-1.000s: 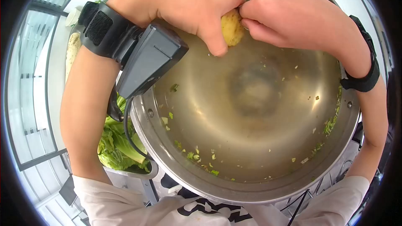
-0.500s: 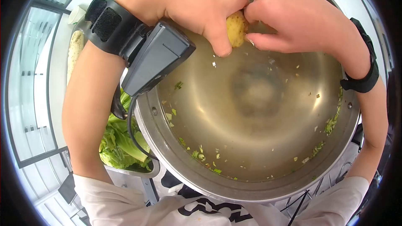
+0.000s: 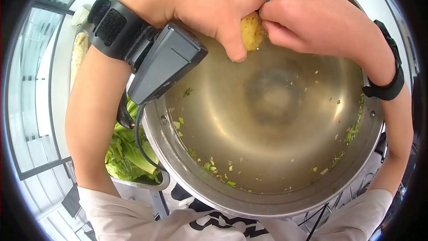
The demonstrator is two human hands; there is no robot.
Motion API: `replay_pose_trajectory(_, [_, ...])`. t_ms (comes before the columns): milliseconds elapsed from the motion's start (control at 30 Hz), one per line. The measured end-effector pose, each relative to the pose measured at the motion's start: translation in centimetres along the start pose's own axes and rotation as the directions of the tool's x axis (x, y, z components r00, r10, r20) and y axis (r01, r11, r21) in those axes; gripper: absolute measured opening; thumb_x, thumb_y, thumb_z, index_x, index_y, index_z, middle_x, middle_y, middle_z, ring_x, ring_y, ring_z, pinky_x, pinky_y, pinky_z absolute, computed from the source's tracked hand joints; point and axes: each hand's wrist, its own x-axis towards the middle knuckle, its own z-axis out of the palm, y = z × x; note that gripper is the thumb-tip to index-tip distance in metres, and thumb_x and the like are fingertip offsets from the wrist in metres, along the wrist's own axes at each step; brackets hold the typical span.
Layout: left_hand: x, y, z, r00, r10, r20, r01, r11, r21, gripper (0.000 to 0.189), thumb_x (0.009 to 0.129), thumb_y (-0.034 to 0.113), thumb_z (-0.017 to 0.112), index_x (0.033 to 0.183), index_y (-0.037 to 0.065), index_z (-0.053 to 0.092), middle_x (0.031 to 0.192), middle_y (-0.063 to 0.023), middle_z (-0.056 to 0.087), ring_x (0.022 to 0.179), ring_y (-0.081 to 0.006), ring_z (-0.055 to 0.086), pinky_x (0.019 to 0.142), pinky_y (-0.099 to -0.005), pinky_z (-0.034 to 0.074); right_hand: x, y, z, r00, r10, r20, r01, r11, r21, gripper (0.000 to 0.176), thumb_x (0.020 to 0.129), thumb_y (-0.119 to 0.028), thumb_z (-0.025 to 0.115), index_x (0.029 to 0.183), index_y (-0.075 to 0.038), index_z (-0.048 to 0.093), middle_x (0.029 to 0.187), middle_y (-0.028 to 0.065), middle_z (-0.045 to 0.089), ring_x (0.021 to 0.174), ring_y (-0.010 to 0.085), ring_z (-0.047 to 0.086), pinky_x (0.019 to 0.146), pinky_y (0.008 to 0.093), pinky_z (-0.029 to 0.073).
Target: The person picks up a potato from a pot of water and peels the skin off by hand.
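A yellow-brown potato (image 3: 253, 32) is held over the far part of a large metal basin (image 3: 178, 163) of cloudy water. My left hand (image 3: 214, 11) wraps round it from the left, thumb pointing down along its near side. Against its right edge, my right hand (image 3: 301, 18) is closed in a pinch. Its curled fingers hide whatever may be between the fingertips. Green and pale scraps (image 3: 209, 168) float along the basin's near left edge, with more greens (image 3: 353, 129) along the right wall.
Left of the basin, leafy greens (image 3: 129, 154) lie in a metal tray (image 3: 164, 183). A long pale vegetable (image 3: 80, 53) is farther up on the left. A dark boxy device (image 3: 169, 60) with a cable (image 3: 141, 140) is strapped to my left wrist, above the basin's rim.
My right thumb has closed in toward the curled fingers at the potato's edge. The left hand keeps its grip, and small scraps have drifted in the water.
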Motion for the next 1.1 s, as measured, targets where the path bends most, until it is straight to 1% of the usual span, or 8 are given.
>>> replay_pose_trajectory(100, [-0.3, -2.8, -0.7, 0.966, 0.242, 0.092, -0.246, 0.969, 0.036, 0.021, 0.078, 0.012, 0.073, 0.083, -0.002, 0.058, 0.067, -0.0022, 0.055, 0.064, -0.0129, 0.049, 0.059, -0.0313, 0.043, 0.6, 0.0, 0.1, 0.996, 0.049, 0.077, -0.048, 0.999, -0.009, 0.039, 0.094, -0.027, 0.057, 0.068, 0.001, 0.065, 0.061, 0.0176, 0.064, 0.057, 0.037, 0.064, 0.058, 0.0444, 0.053])
replay_pose_trajectory(200, [-0.2, -2.7, -0.7, 0.967, 0.238, 0.09, -0.244, 0.968, 0.063, 0.02, 0.079, 0.012, 0.072, 0.084, -0.002, 0.059, 0.067, -0.0028, 0.056, 0.064, -0.0131, 0.05, 0.059, -0.0314, 0.043, 2.0, -1.5, -0.8, 0.958, 0.172, 0.229, -0.161, 0.985, -0.063, 0.039, 0.094, -0.027, 0.056, 0.068, 0.001, 0.065, 0.061, 0.0177, 0.063, 0.057, 0.0368, 0.064, 0.058, 0.0442, 0.053])
replay_pose_trajectory(433, [-1.5, -2.3, -0.1, 0.949, 0.315, -0.013, -0.311, 0.943, 0.116, 0.019, 0.079, 0.012, 0.072, 0.084, -0.001, 0.059, 0.067, -0.0021, 0.055, 0.065, -0.0127, 0.049, 0.06, -0.0316, 0.043, 0.2, 0.6, -0.2, 0.999, -0.013, 0.048, 0.011, 0.999, 0.045, 0.041, 0.094, -0.03, 0.058, 0.068, 0.001, 0.065, 0.06, 0.0188, 0.062, 0.057, 0.0374, 0.063, 0.058, 0.0452, 0.052])
replay_pose_trajectory(600, [0.8, -2.3, -1.3, 0.964, 0.152, 0.218, -0.156, 0.988, 0.003, 0.019, 0.079, 0.01, 0.071, 0.087, -0.001, 0.058, 0.069, -0.0011, 0.055, 0.066, -0.0117, 0.049, 0.06, -0.0312, 0.042, 0.2, -1.1, -0.1, 0.997, 0.067, 0.022, -0.067, 0.998, -0.019, 0.042, 0.094, -0.031, 0.058, 0.067, 0.001, 0.065, 0.059, 0.0193, 0.062, 0.057, 0.0383, 0.062, 0.057, 0.0458, 0.052])
replay_pose_trajectory(700, [0.1, -1.6, -0.7, 0.984, 0.123, 0.128, -0.131, 0.99, 0.052, 0.019, 0.079, 0.01, 0.071, 0.087, -0.001, 0.058, 0.069, -0.0008, 0.054, 0.066, -0.0114, 0.048, 0.06, -0.0309, 0.042, 0.5, -1.1, -0.1, 0.994, 0.104, 0.047, -0.103, 0.995, -0.019, 0.043, 0.094, -0.031, 0.058, 0.067, 0.001, 0.064, 0.06, 0.0193, 0.062, 0.057, 0.0382, 0.062, 0.057, 0.0459, 0.052])
replay_pose_trajectory(833, [-1.0, -2.7, 0.1, 0.949, 0.314, 0.014, -0.314, 0.946, 0.087, 0.02, 0.079, 0.01, 0.071, 0.089, -0.001, 0.058, 0.069, -0.0009, 0.055, 0.066, -0.0115, 0.048, 0.06, -0.0303, 0.042, 1.4, -1.2, -0.5, 0.965, 0.201, 0.169, -0.199, 0.98, -0.026, 0.041, 0.095, -0.029, 0.057, 0.066, 0.001, 0.064, 0.06, 0.019, 0.062, 0.057, 0.0382, 0.062, 0.057, 0.0457, 0.052])
replay_pose_trajectory(1000, [-0.2, -1.2, -0.9, 0.987, 0.096, 0.127, -0.103, 0.993, 0.051, 0.021, 0.079, 0.011, 0.071, 0.092, -0.001, 0.059, 0.071, -0.0014, 0.055, 0.067, -0.0125, 0.049, 0.062, -0.03, 0.043, -0.1, 0.2, 0.6, 1.0, -0.005, -0.031, 0.007, 0.997, 0.077, 0.042, 0.096, -0.03, 0.058, 0.068, 0.0, 0.065, 0.061, 0.0185, 0.063, 0.058, 0.0389, 0.063, 0.058, 0.0459, 0.053])
replay_pose_trajectory(1100, [-0.2, -3.2, -0.3, 0.951, 0.296, 0.083, -0.295, 0.955, -0.031, 0.021, 0.079, 0.011, 0.071, 0.092, 0.0, 0.059, 0.071, -0.0013, 0.055, 0.068, -0.0125, 0.049, 0.062, -0.0302, 0.043, 0.2, 0.2, 0.3, 0.998, 0.043, 0.04, -0.047, 0.995, 0.088, 0.041, 0.096, -0.03, 0.059, 0.069, 0.0, 0.065, 0.061, 0.0183, 0.063, 0.059, 0.0392, 0.063, 0.058, 0.0462, 0.053])
